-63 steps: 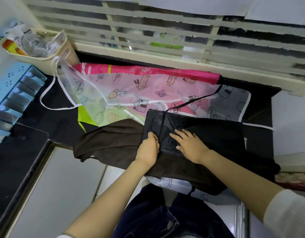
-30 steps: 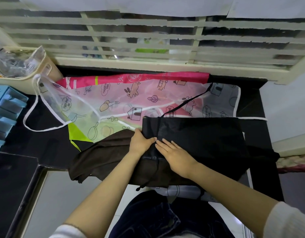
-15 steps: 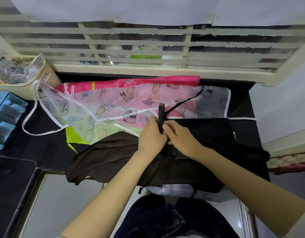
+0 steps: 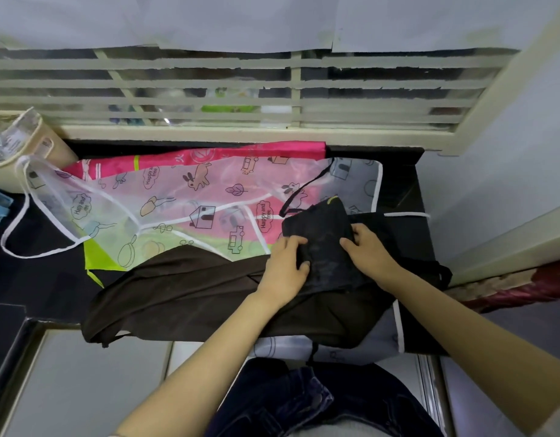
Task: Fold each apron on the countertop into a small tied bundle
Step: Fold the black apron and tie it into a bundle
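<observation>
Narrower than 1 second ago, the black apron [image 4: 324, 244] now stands as a compact folded panel at right centre of the frame, on top of the brown apron [image 4: 184, 285], its black strap [image 4: 307, 187] trailing toward the upper middle. The left hand [image 4: 285, 266] grips the fold's left edge with curled fingers, and the right hand [image 4: 368, 250] pinches its right edge. Judging by this, 1 bundle is nearly ready for tying, while the brown and the translucent printed apron [image 4: 184, 197] lie unfolded.
</observation>
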Demonstrator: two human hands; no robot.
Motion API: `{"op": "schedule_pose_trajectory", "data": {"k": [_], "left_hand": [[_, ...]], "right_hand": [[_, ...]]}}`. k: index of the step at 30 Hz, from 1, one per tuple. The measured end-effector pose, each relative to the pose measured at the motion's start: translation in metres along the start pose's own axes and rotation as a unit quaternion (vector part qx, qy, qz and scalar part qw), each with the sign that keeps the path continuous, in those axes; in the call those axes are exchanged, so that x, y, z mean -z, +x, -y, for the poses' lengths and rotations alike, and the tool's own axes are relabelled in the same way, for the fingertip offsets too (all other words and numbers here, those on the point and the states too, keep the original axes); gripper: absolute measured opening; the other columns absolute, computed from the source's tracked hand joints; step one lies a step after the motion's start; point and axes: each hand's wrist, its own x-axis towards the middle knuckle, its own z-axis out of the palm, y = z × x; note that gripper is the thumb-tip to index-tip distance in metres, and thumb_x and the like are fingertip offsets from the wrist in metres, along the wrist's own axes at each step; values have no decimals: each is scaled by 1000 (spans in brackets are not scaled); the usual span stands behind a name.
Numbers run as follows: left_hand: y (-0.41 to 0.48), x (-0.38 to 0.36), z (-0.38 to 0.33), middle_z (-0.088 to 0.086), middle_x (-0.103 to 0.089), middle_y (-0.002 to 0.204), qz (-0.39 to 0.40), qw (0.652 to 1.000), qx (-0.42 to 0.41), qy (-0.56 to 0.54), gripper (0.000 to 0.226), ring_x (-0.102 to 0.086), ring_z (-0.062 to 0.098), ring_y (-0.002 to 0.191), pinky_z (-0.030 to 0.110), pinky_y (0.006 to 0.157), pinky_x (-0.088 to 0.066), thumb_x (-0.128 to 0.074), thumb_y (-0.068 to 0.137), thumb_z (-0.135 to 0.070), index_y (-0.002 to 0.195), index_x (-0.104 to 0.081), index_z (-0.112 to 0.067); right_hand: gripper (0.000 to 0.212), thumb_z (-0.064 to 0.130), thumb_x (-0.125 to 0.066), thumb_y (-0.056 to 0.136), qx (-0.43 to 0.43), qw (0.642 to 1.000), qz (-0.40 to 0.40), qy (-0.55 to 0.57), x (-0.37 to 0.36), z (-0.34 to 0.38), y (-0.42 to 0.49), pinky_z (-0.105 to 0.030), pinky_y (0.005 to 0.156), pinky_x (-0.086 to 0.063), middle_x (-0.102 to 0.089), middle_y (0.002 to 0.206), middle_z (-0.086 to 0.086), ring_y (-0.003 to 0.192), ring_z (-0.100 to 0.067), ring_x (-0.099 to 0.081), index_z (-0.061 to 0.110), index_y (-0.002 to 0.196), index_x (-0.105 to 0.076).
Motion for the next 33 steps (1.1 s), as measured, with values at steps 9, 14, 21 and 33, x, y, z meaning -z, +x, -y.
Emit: {"op": "schedule_pose_trajectory", "data": {"k": [9, 14, 21, 33], "left_hand": [[8, -32, -4, 5, -44, 126, 64, 992, -13, 109, 34, -41, 24, 121, 36, 102, -34, -51, 92, -11, 126, -49, -15], [28, -26, -10, 5, -45, 127, 38, 990, -36, 130, 39, -46, 24, 117, 36, 101, -35, -51, 90, -6, 128, -48, -14], [59, -30, -16, 8, -45, 134, 89, 973, -88, 192, 43, -39, 25, 126, 33, 107, -30, -54, 91, -13, 132, -44, -11], [72, -60, -20, 8, -23, 154, 144, 934, -144, 292, 45, -19, 25, 142, 35, 117, -15, -45, 97, -23, 141, -37, -17]], "right_hand": [[23, 11, -43, 99, -88, 990, 0, -107, 15, -56, 14, -28, 78, -39, -55, 118, -25, 106, -34, -54, -4, 116, -47], [26, 2, -39, 98, -64, 988, -2, -138, 29, -60, 22, -24, 75, -35, -54, 115, -25, 98, -30, -52, -8, 123, -40], [18, 7, -37, 100, -16, 983, -36, -182, 39, -61, 29, -34, 81, -40, -54, 110, -22, 99, -30, -49, -2, 112, -45], [22, 11, -35, 101, -52, 972, -65, -220, 79, -76, 58, -32, 69, -33, -56, 112, -27, 101, -40, -55, -6, 110, -45]]}}
